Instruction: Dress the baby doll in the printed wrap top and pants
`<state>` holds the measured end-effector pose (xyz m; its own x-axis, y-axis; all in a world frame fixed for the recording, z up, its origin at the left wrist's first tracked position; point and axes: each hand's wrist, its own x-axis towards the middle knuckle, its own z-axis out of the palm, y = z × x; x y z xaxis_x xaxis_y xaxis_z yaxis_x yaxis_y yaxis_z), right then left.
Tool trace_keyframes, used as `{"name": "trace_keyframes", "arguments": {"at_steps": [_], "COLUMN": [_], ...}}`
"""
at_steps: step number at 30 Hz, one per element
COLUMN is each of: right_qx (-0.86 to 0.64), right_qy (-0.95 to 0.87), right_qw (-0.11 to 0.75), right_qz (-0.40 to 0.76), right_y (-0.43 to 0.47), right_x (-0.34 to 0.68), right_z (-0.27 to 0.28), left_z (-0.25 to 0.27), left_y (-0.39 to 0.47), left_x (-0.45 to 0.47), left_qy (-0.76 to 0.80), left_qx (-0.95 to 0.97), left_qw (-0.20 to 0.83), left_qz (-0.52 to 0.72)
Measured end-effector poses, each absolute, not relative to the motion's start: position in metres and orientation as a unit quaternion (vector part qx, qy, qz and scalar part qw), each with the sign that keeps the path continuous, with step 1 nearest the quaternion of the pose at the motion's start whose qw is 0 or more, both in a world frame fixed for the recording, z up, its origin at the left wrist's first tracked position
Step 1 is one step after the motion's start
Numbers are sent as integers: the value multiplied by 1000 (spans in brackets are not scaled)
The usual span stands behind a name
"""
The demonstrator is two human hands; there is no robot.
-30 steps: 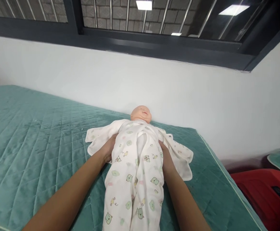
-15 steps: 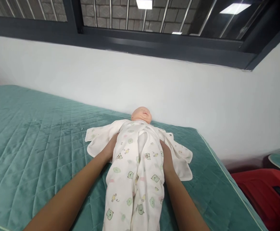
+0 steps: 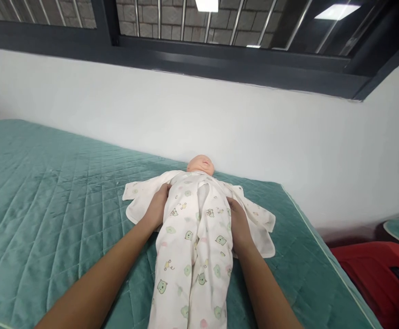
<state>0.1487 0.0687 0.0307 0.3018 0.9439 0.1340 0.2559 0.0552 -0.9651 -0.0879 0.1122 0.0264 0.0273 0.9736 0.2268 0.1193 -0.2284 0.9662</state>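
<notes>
A baby doll (image 3: 201, 165) lies on its back with its head by the wall. White baby pants (image 3: 191, 260) printed with green and yellow animals cover its front, legs running down toward me. Beneath spreads a white baby shirt (image 3: 141, 188), sleeves out to both sides. My left hand (image 3: 159, 204) is closed on the left edge of the pants near the waist; its fingertips are partly hidden by cloth. On the opposite edge my right hand (image 3: 238, 221) grips the pants, its fingers partly tucked behind the fabric.
A green quilted cover (image 3: 65, 205) lies under everything, its edge dropping off at the right. Behind is a white wall (image 3: 254, 132) below a dark window frame (image 3: 186, 59). A red object (image 3: 374, 269) stands beyond the right edge.
The waist of the pants stays near the doll's chest while the legs shift slightly. Both hands show more of their backs now, less covered by the cloth. The camera view moved a little.
</notes>
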Motion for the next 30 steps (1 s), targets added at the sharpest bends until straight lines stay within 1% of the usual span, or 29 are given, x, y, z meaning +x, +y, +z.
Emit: {"name": "trace_keyframes", "arguments": {"at_steps": [4,7,9,11,14,16,19,21,23,26,28,30], "right_qx": [-595,-600,-621,-653,-677,-655,-607,-595,-587,-558,-531,-512], "right_qy": [-451,-446,-462,-485,-513,-538,-567,-566,-562,-589,-642,-704], "right_qw": [555,562,558,539,510,514,523,526,539,549,524,476], "right_qz": [366,355,298,218,132,132,193,221,221,203,176,128], "right_y": [68,68,67,66,64,62,61,60,57,49,44,42], "right_x": [146,147,149,151,151,149,146,144,141,131,122,113], "right_z": [31,33,33,33,35,38,41,43,46,54,61,69], "left_z": [31,36,39,45,57,63,64,60,56,54,56,58], "left_y": [107,107,108,110,110,109,111,114,115,108,95,80], "left_x": [-87,-86,-86,-85,-83,-82,-83,-85,-86,-84,-81,-79], "left_qy": [482,503,522,518,449,403,390,392,388,369,357,362], "left_qx": [606,609,598,587,624,670,711,723,733,750,754,745], "left_qw": [392,366,336,318,352,387,392,373,341,252,196,174], "left_qz": [498,492,507,535,533,489,434,428,442,488,516,532]}}
